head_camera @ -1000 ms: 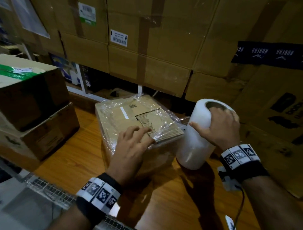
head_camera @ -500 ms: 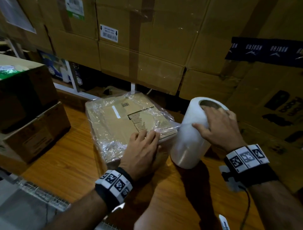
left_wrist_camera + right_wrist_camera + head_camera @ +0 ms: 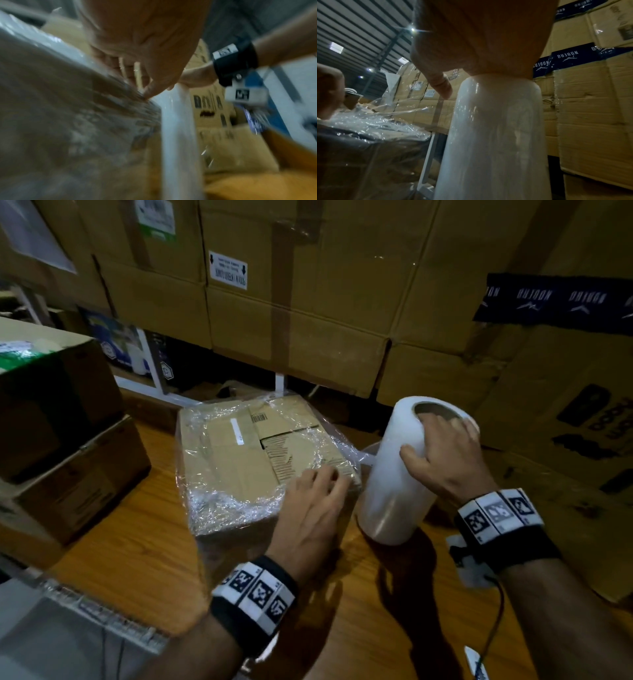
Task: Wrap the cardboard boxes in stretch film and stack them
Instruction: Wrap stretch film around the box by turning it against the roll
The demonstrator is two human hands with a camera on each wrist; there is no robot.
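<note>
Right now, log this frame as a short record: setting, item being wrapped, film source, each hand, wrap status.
setting: wooden table among stacked brown cardboard cartons
item: small brown cardboard box, crinkled clear film over its top and sides
film source: white stretch film roll, upright, right of the box
film link: clear film strand runs from roll to box corner
left hand: fingers flat, pressing film at the box's near right corner
right hand: grip over the roll's top end
wrap status: underway, film uncut
</note>
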